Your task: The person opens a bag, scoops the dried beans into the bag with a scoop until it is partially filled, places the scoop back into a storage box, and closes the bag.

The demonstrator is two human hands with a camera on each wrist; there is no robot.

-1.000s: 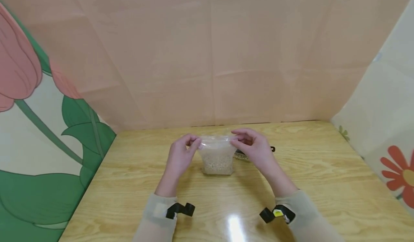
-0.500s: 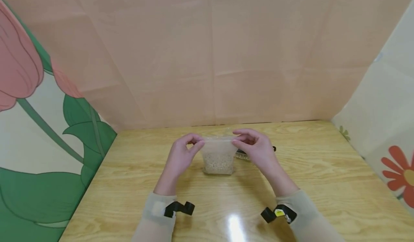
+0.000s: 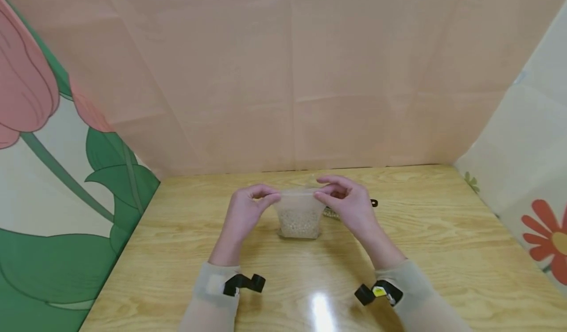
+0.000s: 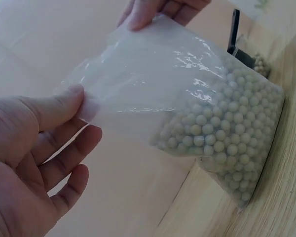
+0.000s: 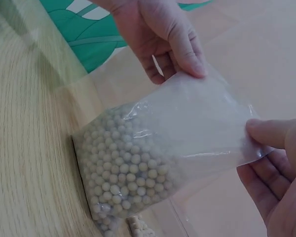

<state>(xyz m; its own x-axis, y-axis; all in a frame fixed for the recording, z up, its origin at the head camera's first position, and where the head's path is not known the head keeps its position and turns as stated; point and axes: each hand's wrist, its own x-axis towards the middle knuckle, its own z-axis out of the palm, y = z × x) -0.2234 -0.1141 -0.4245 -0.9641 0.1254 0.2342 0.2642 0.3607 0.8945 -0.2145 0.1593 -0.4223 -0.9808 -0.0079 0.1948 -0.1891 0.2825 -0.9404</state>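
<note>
A clear plastic bag (image 3: 299, 218), its lower part filled with small round cream beads (image 4: 232, 128), stands upright on the wooden table. My left hand (image 3: 248, 211) pinches the bag's upper left corner between thumb and fingers. At the upper right corner, my right hand (image 3: 347, 204) pinches the plastic the same way. The top of the bag is drawn flat between both hands; whether its mouth is sealed I cannot tell. Behind the bag lies a black-handled scoop-like thing (image 4: 242, 57) beside more beads (image 4: 260, 65), mostly hidden by my right hand in the head view.
The wooden table (image 3: 177, 253) meets a pink cloth backdrop (image 3: 283, 76) at its far edge. A wall with a printed tulip and leaves (image 3: 115, 174) borders the left, and a white flowered sheet (image 3: 527, 174) the right.
My right hand has shifted slightly left along the bag's top edge over the last half second. My left hand has moved a little right since one second ago. The bag stays standing in place.
</note>
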